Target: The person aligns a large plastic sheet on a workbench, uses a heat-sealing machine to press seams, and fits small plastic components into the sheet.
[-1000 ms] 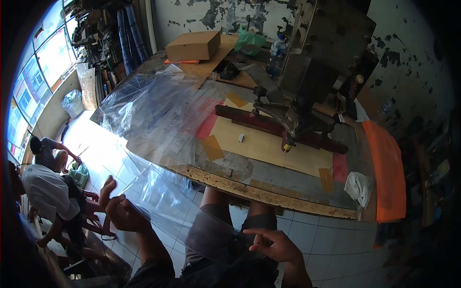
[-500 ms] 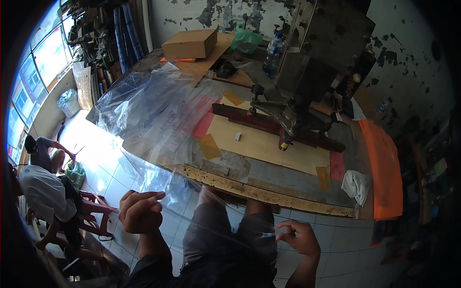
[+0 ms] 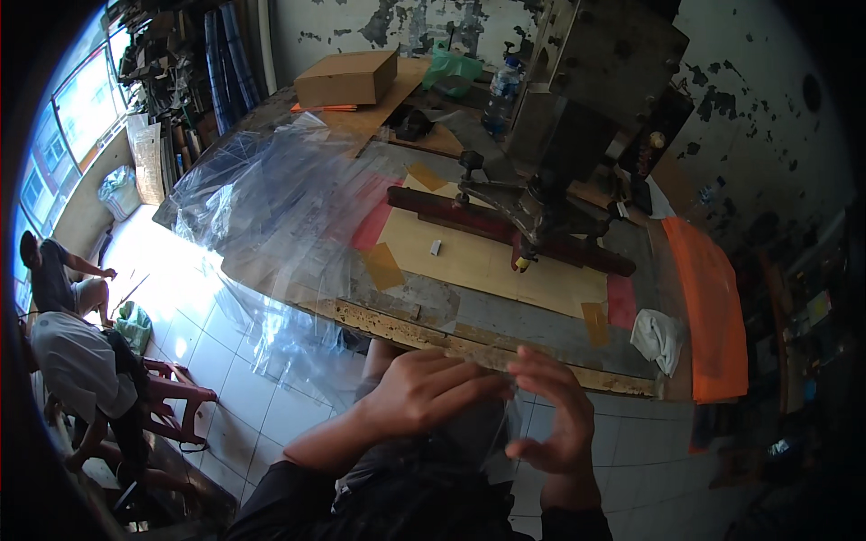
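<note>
In front of my lap, my left hand (image 3: 433,389) reaches rightward, its fingers closed on a clear plastic sheet (image 3: 507,442). The sheet hangs down over my lap, and most of it is too transparent to trace. My right hand (image 3: 557,415) faces the left fingertips with its fingers curved and its thumb well apart. Both hands are just off the front edge of a worktable (image 3: 487,352). A large heap of clear plastic sheets (image 3: 262,194) covers the table's left side and spills over its edge.
A press machine (image 3: 564,135) with a dark red bar (image 3: 505,230) stands over a taped yellow board (image 3: 487,270). Around it are a cardboard box (image 3: 347,79), water bottle (image 3: 502,97), white cloth (image 3: 657,341) and orange sheets (image 3: 708,311). Two people sit at left near a red stool (image 3: 180,397).
My left hand has moved right and up, over to my right hand, bringing the sheet's end along. My right hand's fingers have spread. The view has shifted slightly.
</note>
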The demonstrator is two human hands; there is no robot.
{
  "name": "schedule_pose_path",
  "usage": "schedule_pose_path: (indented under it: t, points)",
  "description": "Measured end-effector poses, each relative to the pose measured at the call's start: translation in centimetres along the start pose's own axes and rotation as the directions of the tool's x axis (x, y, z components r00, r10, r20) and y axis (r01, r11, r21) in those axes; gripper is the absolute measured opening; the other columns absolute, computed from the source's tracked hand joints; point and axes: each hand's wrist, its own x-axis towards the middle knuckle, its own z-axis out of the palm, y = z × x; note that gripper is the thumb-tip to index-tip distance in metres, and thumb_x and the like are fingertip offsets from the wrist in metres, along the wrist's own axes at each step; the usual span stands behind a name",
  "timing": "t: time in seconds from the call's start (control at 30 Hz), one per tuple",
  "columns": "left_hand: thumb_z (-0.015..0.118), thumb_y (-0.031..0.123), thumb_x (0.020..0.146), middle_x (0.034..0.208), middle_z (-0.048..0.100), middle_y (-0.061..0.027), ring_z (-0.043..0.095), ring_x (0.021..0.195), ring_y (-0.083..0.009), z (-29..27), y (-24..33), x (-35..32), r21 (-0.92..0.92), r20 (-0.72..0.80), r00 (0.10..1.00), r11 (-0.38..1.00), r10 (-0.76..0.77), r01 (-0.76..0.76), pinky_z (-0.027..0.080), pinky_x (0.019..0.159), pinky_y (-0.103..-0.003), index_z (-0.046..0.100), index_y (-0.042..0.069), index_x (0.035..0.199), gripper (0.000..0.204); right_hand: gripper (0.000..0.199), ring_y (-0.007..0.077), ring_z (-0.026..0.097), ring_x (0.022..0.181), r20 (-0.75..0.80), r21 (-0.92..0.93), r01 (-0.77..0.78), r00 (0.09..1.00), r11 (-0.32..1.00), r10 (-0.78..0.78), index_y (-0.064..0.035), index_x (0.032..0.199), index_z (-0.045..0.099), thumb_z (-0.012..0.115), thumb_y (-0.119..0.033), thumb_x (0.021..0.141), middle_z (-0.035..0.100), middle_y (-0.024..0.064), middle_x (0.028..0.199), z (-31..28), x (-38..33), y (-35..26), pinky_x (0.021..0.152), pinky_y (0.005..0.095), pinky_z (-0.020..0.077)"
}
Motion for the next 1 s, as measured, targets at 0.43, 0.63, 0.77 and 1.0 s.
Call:
schedule_pose_path:
  t: [0.43, 0.63, 0.77, 1.0]
  points:
    - [0.081, 0.014, 0.083, 0.079, 0.067, -0.0024, 0.07, 0.066, -0.0227, 2.8, -1.5, 1.3, -0.206, 0.061, 0.987, 0.966, -0.146, 0.155, 0.054, 0.056, -0.036, 0.069, 0.009, 0.105, 0.025, 0.027, 0.0199, 0.072, 0.096, 0.046, 0.099, -0.222, 0.975, 0.97, 0.218, 0.0002, 0.111, 0.073, 0.083, -0.011, 0.088, 0.074, 0.0104, 0.103, -1.1, 0.7, 3.9, 0.086, 0.0321, 0.056]
    - [0.08, 0.018, 0.088, 0.078, 0.07, -0.0034, 0.071, 0.064, -0.0226, 1.3, -0.2, 1.7, -0.111, 0.18, 0.949, 0.953, -0.259, 0.282, 0.054, 0.057, -0.035, 0.072, 0.011, 0.109, 0.024, 0.017, 0.0168, 0.072, 0.093, -0.013, 0.12, -0.311, 0.949, 0.943, 0.314, 0.0004, 0.106, 0.074, 0.079, -0.006, 0.091, 0.074, 0.0099, 0.099, -1.4, 0.4, 4.1, 0.083, 0.0302, 0.0555]
    - [0.083, 0.018, 0.086, 0.075, 0.072, -0.0054, 0.071, 0.063, -0.023, 0.0, -0.6, 1.5, -0.05, 0.3, 0.874, 0.908, -0.383, 0.415, 0.053, 0.057, -0.035, 0.074, 0.009, 0.104, 0.022, 0.014, 0.0154, 0.071, 0.092, -0.051, 0.177, -0.352, 0.929, 0.919, 0.366, 0.0009, 0.105, 0.074, 0.077, -0.005, 0.092, 0.073, 0.0087, 0.097, -1.6, 0.0, 4.2, 0.084, 0.0285, 0.0538]
    - [0.078, 0.018, 0.089, 0.073, 0.071, -0.0069, 0.07, 0.064, -0.0266, 0.3, -1.5, 0.4, -0.109, 0.207, 0.942, 0.951, -0.263, 0.289, 0.054, 0.058, -0.039, 0.07, 0.007, 0.091, 0.014, 0.013, 0.0138, 0.068, 0.088, -0.096, 0.233, -0.314, 0.934, 0.92, 0.343, 0.0017, 0.103, 0.073, 0.077, -0.003, 0.091, 0.072, 0.0086, 0.094, -1.7, 0.3, 4.3, 0.082, 0.0275, 0.0523]
